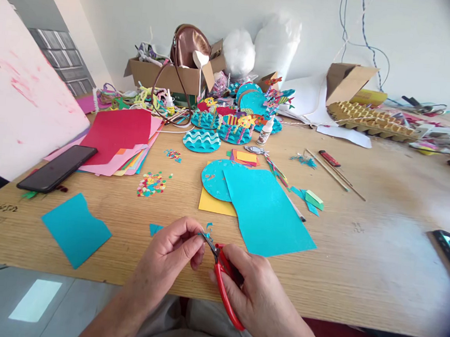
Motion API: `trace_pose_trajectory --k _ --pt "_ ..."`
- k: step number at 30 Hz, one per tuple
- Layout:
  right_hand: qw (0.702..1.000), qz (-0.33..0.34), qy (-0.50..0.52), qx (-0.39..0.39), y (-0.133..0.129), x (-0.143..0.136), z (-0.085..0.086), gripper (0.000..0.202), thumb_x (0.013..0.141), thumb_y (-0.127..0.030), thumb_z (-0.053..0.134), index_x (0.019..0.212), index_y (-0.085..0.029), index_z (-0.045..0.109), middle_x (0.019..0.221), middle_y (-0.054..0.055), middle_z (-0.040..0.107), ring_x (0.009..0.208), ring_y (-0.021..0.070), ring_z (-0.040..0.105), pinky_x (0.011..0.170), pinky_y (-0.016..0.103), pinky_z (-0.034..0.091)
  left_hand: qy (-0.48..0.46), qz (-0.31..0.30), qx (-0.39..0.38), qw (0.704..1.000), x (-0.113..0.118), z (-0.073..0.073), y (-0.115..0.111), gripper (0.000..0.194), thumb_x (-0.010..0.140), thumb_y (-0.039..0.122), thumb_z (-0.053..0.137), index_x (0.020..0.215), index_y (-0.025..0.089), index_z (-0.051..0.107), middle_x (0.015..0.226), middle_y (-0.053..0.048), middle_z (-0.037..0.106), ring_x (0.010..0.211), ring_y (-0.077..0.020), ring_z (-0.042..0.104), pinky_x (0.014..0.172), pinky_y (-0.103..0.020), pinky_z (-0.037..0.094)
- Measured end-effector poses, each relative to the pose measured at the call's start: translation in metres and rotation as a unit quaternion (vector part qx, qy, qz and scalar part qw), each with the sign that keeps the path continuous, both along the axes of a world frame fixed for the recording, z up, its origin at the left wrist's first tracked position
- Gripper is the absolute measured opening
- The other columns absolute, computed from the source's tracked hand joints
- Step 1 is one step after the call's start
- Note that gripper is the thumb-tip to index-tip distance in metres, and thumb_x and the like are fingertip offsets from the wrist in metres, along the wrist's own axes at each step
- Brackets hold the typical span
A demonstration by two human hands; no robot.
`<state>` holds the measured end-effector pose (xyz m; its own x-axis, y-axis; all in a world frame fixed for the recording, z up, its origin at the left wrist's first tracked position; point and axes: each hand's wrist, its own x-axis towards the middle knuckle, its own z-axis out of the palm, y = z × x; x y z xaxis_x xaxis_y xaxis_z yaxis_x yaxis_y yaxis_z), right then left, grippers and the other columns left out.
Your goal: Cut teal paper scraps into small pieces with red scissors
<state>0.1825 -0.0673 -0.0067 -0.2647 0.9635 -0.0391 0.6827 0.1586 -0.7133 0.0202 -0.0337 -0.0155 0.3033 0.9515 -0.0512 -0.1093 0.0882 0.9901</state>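
Observation:
My right hand point(253, 282) is wrapped round the red handles of a pair of scissors point(223, 288). Their dark blades point up and left, touching the fingertips of my left hand point(175, 247). That hand pinches a tiny piece of blue paper point(201, 233) at the blade tips, mostly hidden by the fingers. Small blue curled scraps point(209, 229) show just beyond. A blue paper offcut point(155, 229) lies beside my left hand. Past my right hand lies a large blue sheet point(266, 213), overlapping a blue disc point(216, 181) and a yellow sheet point(216, 204).
A blue sheet point(76, 229) and a phone point(57, 168) lie left, near stacked coloured paper point(118, 134). Paper dots point(151, 184) sit mid-table. Behind are decorated blue craft pieces point(201, 140), a glue bottle point(266, 130) and a cardboard box point(185, 79). Sticks point(326, 168) and a red cutter point(329, 158) lie right.

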Motion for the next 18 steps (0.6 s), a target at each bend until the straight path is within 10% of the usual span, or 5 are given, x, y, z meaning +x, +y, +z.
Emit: trace_pose_trajectory --k 18 --pt "1.000 0.012 0.014 0.015 -0.0032 0.0033 -0.0003 0.024 0.084 -0.020 0.042 0.063 -0.022 0.031 0.054 -0.006 0.040 0.047 0.0090 0.034 0.046 0.020 0.025 0.009 0.029 -0.006 1.000 -0.0009 0.0020 -0.0003 0.016 0.082 0.030 0.056 0.072 0.018 0.057 0.056 0.003 0.053 0.053 -0.0106 0.048 0.051 -0.021 0.039"
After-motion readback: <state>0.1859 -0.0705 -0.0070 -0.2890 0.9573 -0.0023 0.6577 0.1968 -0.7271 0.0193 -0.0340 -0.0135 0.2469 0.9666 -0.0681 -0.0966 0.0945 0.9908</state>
